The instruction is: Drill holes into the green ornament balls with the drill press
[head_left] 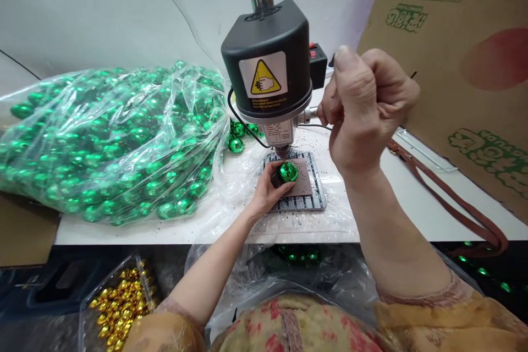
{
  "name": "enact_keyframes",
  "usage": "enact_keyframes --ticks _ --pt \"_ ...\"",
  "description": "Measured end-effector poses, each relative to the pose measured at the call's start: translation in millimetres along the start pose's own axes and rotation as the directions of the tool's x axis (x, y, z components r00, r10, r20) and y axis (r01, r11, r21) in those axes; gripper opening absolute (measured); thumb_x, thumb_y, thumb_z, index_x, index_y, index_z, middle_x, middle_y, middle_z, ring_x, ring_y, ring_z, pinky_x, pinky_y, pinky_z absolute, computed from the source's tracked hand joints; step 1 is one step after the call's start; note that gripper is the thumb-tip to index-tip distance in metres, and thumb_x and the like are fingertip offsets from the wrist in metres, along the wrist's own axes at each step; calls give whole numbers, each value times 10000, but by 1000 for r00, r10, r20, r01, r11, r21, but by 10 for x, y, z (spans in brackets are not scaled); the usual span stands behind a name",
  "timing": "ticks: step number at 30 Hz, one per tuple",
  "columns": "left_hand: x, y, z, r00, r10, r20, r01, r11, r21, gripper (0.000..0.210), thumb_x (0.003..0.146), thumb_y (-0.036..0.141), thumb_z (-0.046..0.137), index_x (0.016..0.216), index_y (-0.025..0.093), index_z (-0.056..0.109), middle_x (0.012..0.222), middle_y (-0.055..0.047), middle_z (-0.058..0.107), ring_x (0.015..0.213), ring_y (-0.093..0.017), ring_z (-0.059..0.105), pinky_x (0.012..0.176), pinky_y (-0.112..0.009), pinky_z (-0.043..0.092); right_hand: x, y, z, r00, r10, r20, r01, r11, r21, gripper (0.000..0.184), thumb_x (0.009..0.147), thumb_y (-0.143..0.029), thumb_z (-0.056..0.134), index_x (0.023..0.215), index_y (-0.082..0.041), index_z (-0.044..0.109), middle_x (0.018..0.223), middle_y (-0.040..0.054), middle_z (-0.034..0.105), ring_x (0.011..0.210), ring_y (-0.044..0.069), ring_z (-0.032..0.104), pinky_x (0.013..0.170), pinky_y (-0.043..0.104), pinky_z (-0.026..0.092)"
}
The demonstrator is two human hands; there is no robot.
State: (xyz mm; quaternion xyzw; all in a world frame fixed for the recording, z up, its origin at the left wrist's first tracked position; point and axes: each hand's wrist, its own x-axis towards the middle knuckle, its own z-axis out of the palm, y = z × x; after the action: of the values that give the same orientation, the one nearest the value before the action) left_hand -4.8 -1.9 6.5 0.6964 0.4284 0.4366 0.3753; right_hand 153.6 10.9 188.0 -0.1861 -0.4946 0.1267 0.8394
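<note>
Between the thumb and fingers of my left hand [267,190] is a shiny green ball [288,172]. It sits under the chuck [282,150] of a small black drill press [264,60], over a brown square board [304,179] on the press's slotted metal base [317,198]. My right hand [367,99] is raised at the right of the press, its fingers curled round the feed handle [313,114], most of which the hand hides. Dark specks are scattered over the base. Whether the drill bit touches the ball cannot be made out.
A big clear bag of green balls [124,143] fills the table's left side. A few loose green balls [236,145] lie behind the base. At right stand a cardboard box [445,38] and a brown strap [454,192]. Gold balls [124,302] fill a clear container below the table's front edge.
</note>
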Motion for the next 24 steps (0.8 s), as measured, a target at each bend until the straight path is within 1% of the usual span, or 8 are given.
enact_keyframes --ticks 2,4,6,10,12,15,19,24 --pt "-4 -1 -3 1000 -1 11 1 1000 -7 559 807 451 806 1242 212 548 1179 -84 678 1098 -250 665 978 -414 550 -50 -2 -14 1000 -24 -17 24 1000 -4 504 904 -310 653 557 -211 300 458 -69 289 397 58 269 432 295 212" --pt "-5 3 0 1000 -3 18 3 1000 -21 559 811 451 802 1244 208 545 1196 -88 673 1117 -252 661 992 -411 543 -113 -9 -34 998 -48 -41 47 999 -8 511 900 -285 640 553 -205 273 457 -57 254 400 69 256 435 308 189" --pt "-5 10 4 1000 -4 15 4 999 -32 560 810 448 804 1241 206 541 1199 -90 671 1117 -252 660 993 -410 542 -178 -26 -59 998 -34 -47 32 999 -40 540 907 -322 626 557 -202 234 468 -46 219 411 76 248 444 311 191" --pt "-6 23 7 1000 0 8 0 999 -33 562 805 453 809 1232 206 540 1193 -91 670 1117 -254 660 997 -413 541 -268 -40 -110 1000 -21 -7 20 995 -98 566 923 -399 605 567 -204 211 504 -39 207 446 74 253 474 305 239" --pt "-6 26 8 1000 0 10 0 1000 -29 564 807 459 808 1233 205 540 1185 -90 672 1114 -254 662 994 -411 542 -290 -16 -125 999 -51 0 51 996 -71 557 930 -381 592 564 -195 216 502 -38 211 446 70 243 471 298 224" --pt "-5 27 11 1000 7 -1 -7 1000 -18 557 811 466 804 1228 203 544 1170 -87 677 1092 -249 666 976 -404 547 -309 40 -135 994 -107 -11 107 994 2 541 926 -306 590 563 -181 209 483 -42 211 429 61 218 458 291 194" --pt "-6 28 11 1000 17 -2 -17 1000 -13 551 817 461 800 1232 206 542 1182 -86 674 1096 -248 662 972 -401 546 -330 85 -168 988 -152 17 151 985 78 514 911 -226 591 569 -185 210 484 -54 212 413 50 222 448 284 203" --pt "-15 26 0 1000 22 13 -22 1000 -6 537 834 441 791 1247 214 535 1209 -87 666 1116 -252 654 984 -403 539 -373 96 -224 982 -181 46 177 981 76 534 908 -212 603 554 -182 204 505 -54 215 414 31 257 442 262 214"
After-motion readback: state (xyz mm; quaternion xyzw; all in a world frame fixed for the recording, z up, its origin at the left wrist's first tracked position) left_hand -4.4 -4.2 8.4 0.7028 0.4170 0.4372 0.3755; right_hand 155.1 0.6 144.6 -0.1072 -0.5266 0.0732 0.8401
